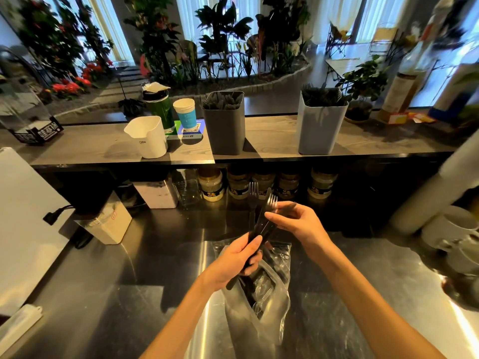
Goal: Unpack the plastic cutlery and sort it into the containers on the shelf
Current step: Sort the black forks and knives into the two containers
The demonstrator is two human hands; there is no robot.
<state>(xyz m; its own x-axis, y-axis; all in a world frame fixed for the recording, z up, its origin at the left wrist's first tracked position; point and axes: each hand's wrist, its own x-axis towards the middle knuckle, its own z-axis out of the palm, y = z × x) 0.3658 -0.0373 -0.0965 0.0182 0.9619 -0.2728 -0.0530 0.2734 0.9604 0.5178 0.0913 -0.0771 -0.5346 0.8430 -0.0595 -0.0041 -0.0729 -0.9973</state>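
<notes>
Running along the far left, a white board (23, 224) leans over the steel counter (108, 294), and bare counter lies open between it and the left hand (233, 263). On the shelf (272, 141) above, a white jug (147, 137) stands at the front edge; small print on its wall is too fine to read. Behind it stand a green bottle (159, 107) and a blue-banded paper cup (185, 112) on a QR-code placard (190, 130). Right of these, the dark grey container (224, 125) and the light grey container (321, 125) stand well apart near the shelf's front edge, each holding black cutlery upright. Below the shelf, labelled jars (261, 185) line the counter's back; their labels are unreadable.

The left hand grips a bundle of black plastic forks (261, 221) by the handles, fingers curled round them. The right hand (298, 221) pinches one fork near its tines, thumb against fingertips. Directly beneath both hands, the clear plastic bag (261, 294) lies open on the counter with more cutlery inside. Right of the bag, bare steel extends toward white mugs (451, 226) at the counter's edge.
</notes>
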